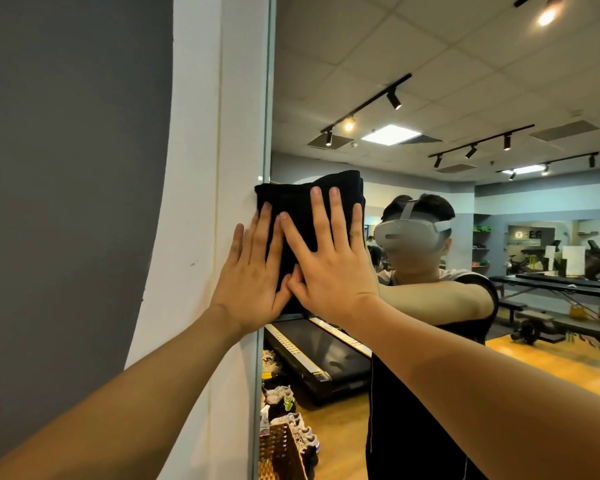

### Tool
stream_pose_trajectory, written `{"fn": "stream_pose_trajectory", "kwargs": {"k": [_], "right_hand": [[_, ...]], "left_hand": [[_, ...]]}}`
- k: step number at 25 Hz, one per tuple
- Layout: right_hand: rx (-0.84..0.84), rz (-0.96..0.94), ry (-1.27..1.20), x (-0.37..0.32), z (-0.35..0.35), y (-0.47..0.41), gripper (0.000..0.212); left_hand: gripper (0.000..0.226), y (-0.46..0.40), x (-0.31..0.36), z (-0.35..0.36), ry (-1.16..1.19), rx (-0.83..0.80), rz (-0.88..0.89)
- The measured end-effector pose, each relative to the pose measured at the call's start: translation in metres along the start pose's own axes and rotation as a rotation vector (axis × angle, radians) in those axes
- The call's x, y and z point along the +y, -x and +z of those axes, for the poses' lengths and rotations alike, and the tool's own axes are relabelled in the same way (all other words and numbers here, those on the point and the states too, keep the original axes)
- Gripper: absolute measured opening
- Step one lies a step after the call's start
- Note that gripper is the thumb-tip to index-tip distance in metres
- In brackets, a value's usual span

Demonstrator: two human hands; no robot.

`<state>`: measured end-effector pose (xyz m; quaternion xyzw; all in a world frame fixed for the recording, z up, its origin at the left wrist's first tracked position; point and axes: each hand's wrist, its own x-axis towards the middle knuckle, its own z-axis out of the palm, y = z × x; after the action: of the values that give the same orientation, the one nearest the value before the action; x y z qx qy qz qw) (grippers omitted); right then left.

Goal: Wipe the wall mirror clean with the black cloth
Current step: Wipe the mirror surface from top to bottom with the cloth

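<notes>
Your left hand (253, 282) and right hand (329, 268) flat, fingers straight, pressing folded black cloth (302, 209) against wall mirror (430, 81) left edge.

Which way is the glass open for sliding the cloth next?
Open glass lies right of the cloth and above it on the mirror. Leftward is blocked: the cloth sits at the mirror's edge beside the white wall. Both hands press it flat.
</notes>
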<state>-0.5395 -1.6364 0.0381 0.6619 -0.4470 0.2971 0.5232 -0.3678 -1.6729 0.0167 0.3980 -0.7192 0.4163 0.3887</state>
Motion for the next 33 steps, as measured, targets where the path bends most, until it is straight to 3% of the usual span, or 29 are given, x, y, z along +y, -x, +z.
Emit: {"fn": "stream_pose_trajectory", "kwargs": {"k": [4,9,14,18,21,24,29,33], "right_hand": [[-0.007,-0.051,0.051,0.023,-0.013,-0.026,0.076],[0.027,-0.005,0.183,0.113,-0.061,-0.076,0.071],[-0.035,0.153,0.325,0.231,-0.119,-0.044,0.077],[0.014,0.253,0.285,0.286,-0.129,0.049,0.072],[0.009,0.284,0.251,0.276,-0.115,0.116,0.076],[0.038,0.285,0.197,0.241,-0.094,0.140,0.076],[0.022,0.236,0.124,0.187,-0.074,0.110,0.078],[0.029,0.143,0.122,0.172,-0.071,0.053,0.077]], "left_hand": [[0.084,-0.025,0.003,-0.003,0.072,0.043,-0.058],[0.087,-0.131,0.048,-0.038,0.202,0.126,-0.184],[0.088,-0.216,0.159,-0.071,0.280,0.167,-0.092],[0.089,-0.210,0.255,-0.067,0.285,0.182,0.078],[0.086,-0.166,0.285,-0.048,0.292,0.179,0.191],[0.088,-0.128,0.271,-0.034,0.247,0.139,0.234],[0.091,-0.102,0.204,-0.030,0.118,0.110,0.230],[0.089,-0.113,0.163,-0.038,0.130,0.113,0.093]]}}
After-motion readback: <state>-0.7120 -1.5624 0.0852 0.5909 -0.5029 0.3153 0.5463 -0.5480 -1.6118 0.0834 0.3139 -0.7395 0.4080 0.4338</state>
